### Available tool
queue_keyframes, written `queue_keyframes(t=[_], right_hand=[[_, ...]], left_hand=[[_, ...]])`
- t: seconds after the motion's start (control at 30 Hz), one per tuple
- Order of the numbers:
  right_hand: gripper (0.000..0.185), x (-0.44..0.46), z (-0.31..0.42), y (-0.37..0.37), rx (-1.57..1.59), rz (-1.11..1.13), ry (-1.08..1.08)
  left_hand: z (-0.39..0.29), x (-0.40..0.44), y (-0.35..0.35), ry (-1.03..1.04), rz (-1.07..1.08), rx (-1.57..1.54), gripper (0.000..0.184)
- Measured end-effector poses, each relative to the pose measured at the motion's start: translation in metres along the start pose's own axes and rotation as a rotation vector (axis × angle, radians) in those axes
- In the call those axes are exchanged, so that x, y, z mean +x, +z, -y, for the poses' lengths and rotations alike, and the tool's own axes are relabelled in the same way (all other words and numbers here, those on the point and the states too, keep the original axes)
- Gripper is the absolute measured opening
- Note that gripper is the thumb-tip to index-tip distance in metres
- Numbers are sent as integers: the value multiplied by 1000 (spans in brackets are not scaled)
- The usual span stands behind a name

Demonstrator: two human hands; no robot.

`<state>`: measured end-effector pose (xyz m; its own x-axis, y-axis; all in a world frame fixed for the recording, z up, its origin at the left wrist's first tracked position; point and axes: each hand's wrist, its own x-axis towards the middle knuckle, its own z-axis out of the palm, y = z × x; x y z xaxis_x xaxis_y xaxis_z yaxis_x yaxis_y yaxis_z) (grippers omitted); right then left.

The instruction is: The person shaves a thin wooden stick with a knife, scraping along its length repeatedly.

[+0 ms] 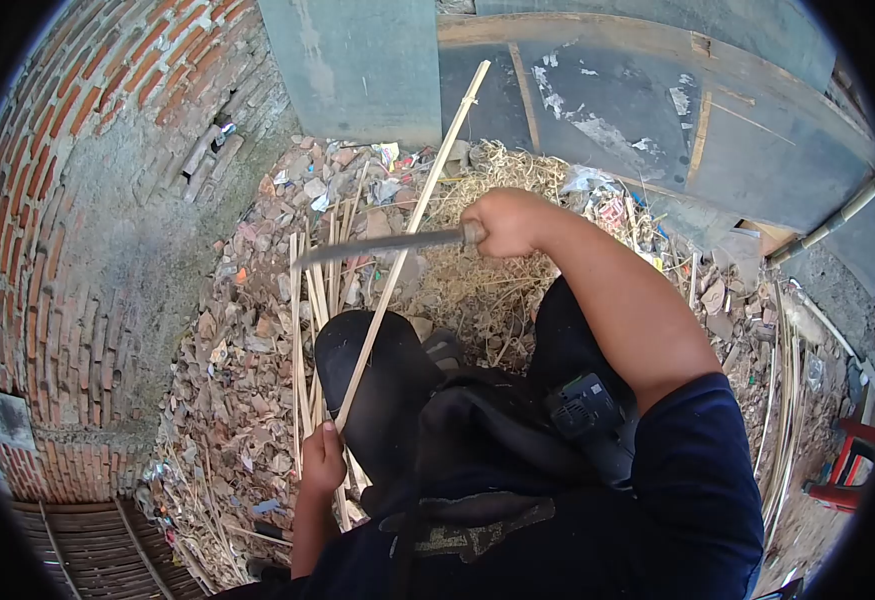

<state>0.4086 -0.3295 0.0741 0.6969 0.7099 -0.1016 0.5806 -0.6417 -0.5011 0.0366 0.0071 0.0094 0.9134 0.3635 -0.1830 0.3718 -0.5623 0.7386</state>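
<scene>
My right hand [505, 224] is closed round the handle of a machete [382, 244], whose long dark blade points left. The blade crosses a long pale bamboo strip [419, 205]; whether it touches the strip I cannot tell. Low on the left, my left hand [323, 460] pinches the strip's near end between thumb and fingers. From there the strip slants up past my left knee [372, 350] towards the grey panels. More bamboo strips [307, 340] lie beside and partly behind that knee. Beyond my right hand is a heap of curly shavings [502, 175].
Broken brick and litter [247, 370] cover the ground. A brick wall [67, 250] rises on the left, and grey panels [577, 100] stand ahead. Long thin strips [779, 400] and a red object [847, 465] lie at the right. A black device [584, 405] rests at my lap.
</scene>
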Motion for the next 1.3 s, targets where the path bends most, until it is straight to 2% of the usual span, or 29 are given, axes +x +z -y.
queue_keyframes(t=[0.03,0.07,0.17,0.3,0.33,0.43,0.47,0.57,0.67,0.77,0.9,0.93,1.03,1.13,1.23,1.3], right_hand=[[27,6,-12,-3,73,-5,61],[27,9,-23,-6,107,-104,125],[27,16,-42,-3,199,-228,200],[29,4,-21,4,-29,-128,-15],[28,-4,-4,-1,-92,-53,-20],[28,-10,17,1,-163,-28,-163],[31,-5,14,1,-97,23,-141],[40,19,-23,3,117,-33,132],[43,23,-37,4,103,-116,188],[40,14,-24,2,83,-64,118],[33,-7,19,-6,-189,69,-5],[30,-7,19,2,-211,3,-60],[36,9,-2,0,75,82,121],[36,20,-35,3,59,-131,212],[37,14,-22,-1,61,-20,218],[37,5,-2,3,2,43,92]], left_hand=[[-4,-1,0,5,-13,28,49],[-7,0,1,17,-30,52,50],[-9,-1,-3,39,-30,97,51],[-17,1,-7,97,33,4,50],[-22,1,-11,99,57,57,46],[-15,0,-3,127,88,49,43],[-11,1,-1,165,33,110,42],[-15,4,-6,92,38,202,43],[-12,7,-11,122,56,154,47],[-15,6,-12,95,44,289,46],[-38,0,6,94,-66,435,43],[-36,0,10,98,-89,471,41],[-28,-4,13,107,-135,554,37],[-35,-1,8,83,-122,563,37],[-37,-2,4,100,-99,553,38],[-35,0,5,88,-88,510,37]])
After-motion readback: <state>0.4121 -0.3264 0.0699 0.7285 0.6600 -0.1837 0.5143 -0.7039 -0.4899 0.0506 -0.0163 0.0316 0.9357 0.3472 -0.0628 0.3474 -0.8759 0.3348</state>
